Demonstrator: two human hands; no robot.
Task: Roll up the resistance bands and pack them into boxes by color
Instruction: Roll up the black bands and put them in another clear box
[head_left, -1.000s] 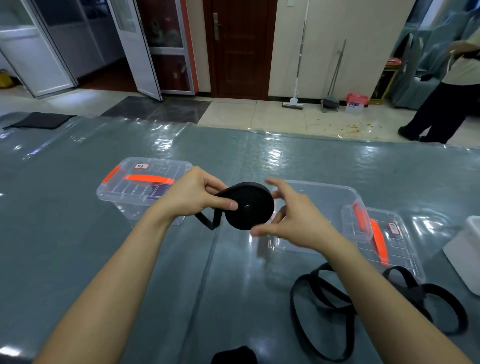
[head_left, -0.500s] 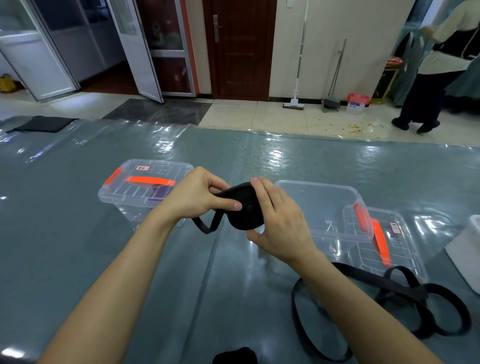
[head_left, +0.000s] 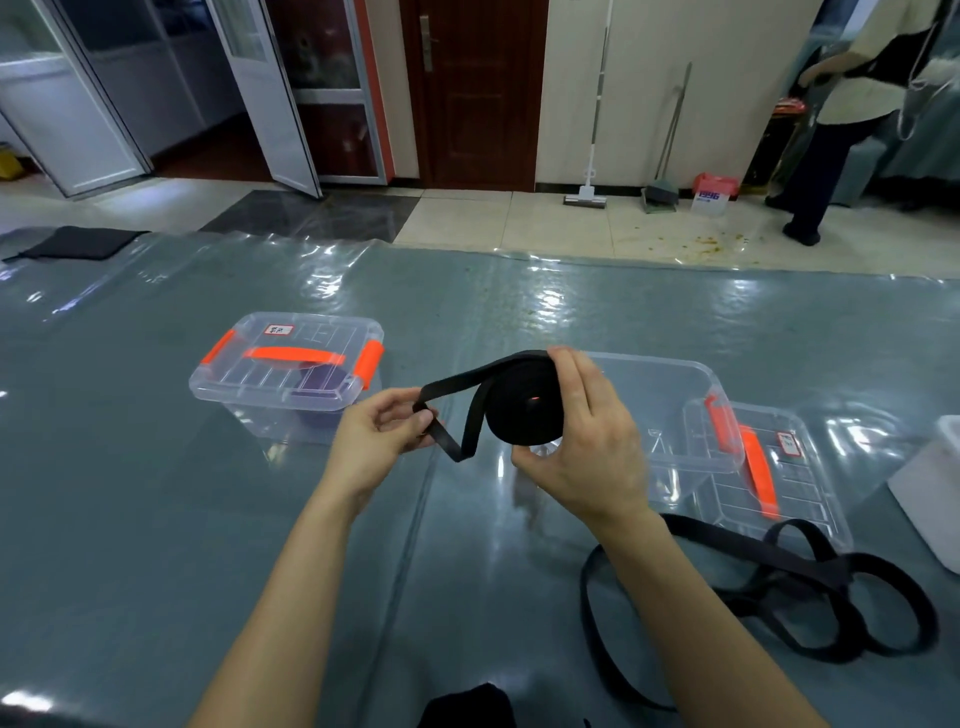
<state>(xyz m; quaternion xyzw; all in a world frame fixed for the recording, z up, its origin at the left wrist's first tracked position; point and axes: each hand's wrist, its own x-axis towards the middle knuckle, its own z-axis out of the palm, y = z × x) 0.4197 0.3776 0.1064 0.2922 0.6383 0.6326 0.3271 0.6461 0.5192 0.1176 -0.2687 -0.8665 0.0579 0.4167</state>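
A grey-green table (head_left: 156, 519) under a glossy clear sheet fills the view. At its near right corner lie loose black resistance bands (head_left: 753, 551) in tangled loops. Toward the middle stands an open clear box (head_left: 660, 395), with its lid (head_left: 810, 499), orange handle up, lying against its right side. A closed clear box (head_left: 291, 374) with an orange handle and latches stands well to the left, something purple dimly visible inside. Both forearms reach in from the near edge. The right hand (head_left: 582, 452) is raised above the table just in front of the open box, back toward the camera, its fingers curled over the top and its thumb under the bottom of a rolled black band (head_left: 524, 405), clamping the coil between them. The left hand (head_left: 374, 441), a little lower and to the left, pinches the band's free tail (head_left: 475, 421) between thumb and forefinger; the tail runs up from there to the top of the roll, with a slack fold hanging between the hands. A white container (head_left: 930, 493) is cut off by the right edge, and a black cloth (head_left: 78, 243) lies at the far left corner. A small red-bordered label (head_left: 279, 329) sits on the closed box's lid and another label (head_left: 789, 445) on the loose lid; the writing on both is too small to read.
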